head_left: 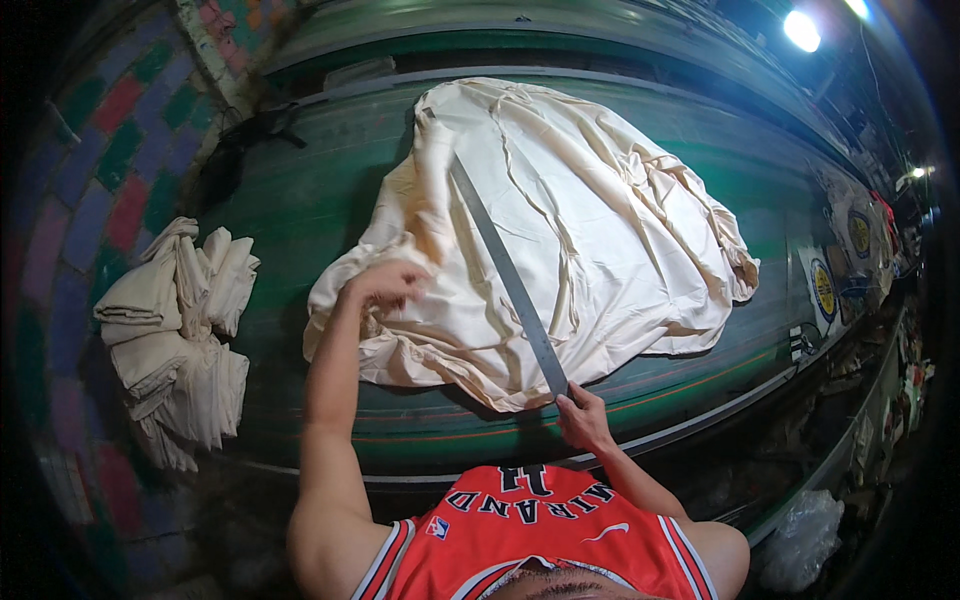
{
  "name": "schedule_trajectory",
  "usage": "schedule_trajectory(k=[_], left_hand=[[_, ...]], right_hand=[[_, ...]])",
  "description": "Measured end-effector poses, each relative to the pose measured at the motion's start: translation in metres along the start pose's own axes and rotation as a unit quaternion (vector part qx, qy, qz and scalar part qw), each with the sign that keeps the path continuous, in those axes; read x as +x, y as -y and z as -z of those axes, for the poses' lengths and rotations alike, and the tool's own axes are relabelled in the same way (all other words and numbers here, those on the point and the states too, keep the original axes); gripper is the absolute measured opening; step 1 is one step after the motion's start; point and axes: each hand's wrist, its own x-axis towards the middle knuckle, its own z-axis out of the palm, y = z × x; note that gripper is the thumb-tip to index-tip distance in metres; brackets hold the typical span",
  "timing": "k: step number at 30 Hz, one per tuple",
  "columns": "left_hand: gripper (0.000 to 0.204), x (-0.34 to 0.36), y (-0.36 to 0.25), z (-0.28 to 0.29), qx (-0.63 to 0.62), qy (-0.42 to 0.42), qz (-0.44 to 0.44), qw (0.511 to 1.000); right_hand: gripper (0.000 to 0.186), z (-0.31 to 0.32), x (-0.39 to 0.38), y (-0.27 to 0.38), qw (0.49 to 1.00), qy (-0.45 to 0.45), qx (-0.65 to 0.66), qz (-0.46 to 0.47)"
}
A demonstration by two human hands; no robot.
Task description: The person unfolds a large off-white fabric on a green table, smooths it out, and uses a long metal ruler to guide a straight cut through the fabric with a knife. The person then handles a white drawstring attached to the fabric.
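Observation:
A wide cream cloth [620, 250] lies spread and wrinkled over the green table, gathered into folds around its edges. Across it runs a long grey metal ruler [505, 270], slanting from the upper left down toward me. My right hand [582, 418] is closed around the ruler's near end, at the cloth's front edge. Over the cloth's left part is my left hand [392, 284], its fingers bent and smeared by motion. Just beyond those fingers, a raised fold of the cloth is blurred too. Whether the fingers pinch any cloth, I cannot tell.
Folded cream cloths [180, 330] are stacked at the table's left end. A painted brick wall [120, 150] stands on the left. Printed sheets [822, 285] hang at the right end, with a clear plastic bag [803, 540] at lower right. A bright lamp [801, 31] shines at upper right.

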Motion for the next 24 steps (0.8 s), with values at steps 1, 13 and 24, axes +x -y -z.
schedule_trajectory(k=[1,13,24], left_hand=[[0.027,0.000,0.000,-0.004,-0.004,-0.039,0.052,0.998],[0.018,0.091,0.079,0.012,0.158,-0.464,-0.088,0.867],[0.035,0.177,0.084,0.006,-0.025,-0.377,0.100,0.921]], right_hand=[[0.013,0.001,-0.002,-0.002,1.000,-0.010,-0.007,0.014],[0.009,0.024,-0.022,-0.025,0.991,-0.042,-0.062,0.107],[0.007,0.050,-0.027,-0.034,0.969,-0.058,-0.173,0.169]])
